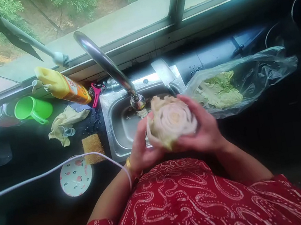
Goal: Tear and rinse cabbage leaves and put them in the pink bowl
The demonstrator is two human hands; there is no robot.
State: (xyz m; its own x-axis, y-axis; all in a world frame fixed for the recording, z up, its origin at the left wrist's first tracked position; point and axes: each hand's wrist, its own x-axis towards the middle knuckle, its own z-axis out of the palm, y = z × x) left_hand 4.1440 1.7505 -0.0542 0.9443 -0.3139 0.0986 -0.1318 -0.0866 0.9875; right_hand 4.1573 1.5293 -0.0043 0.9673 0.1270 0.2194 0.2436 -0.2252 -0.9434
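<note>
A: So, what do the hands have hold of?

B: A pale, round head of cabbage [171, 121], its cut base turned toward the camera so the rings of leaves show. The left hand [142, 150] cups it from the left with fingers curled against its side; the right hand [204, 128] wraps it from the right, fingers closed over the top edge. Both hands are pressed to it, holding it between them.

A: Where is it held?

B: Above the near rim of the stainless steel sink [120, 123], just below the curved chrome tap [110, 67], close to the person's red patterned garment [190, 206].

A: And to the right?

B: A clear plastic bag of loose green leaves [222, 90] lies on the dark table [286, 123], just beside the sink.

A: The left side?

B: A yellow squeeze bottle with an orange label [63, 87] lies tilted at the far edge, a bright green plastic cup [33, 109] left of it. Nearer are a crumpled pale yellow cloth [65, 123], a brown square sponge [92, 146] and a small round white dish with pink prints [76, 176]. A white cable [34, 177] crosses the table above that dish.
</note>
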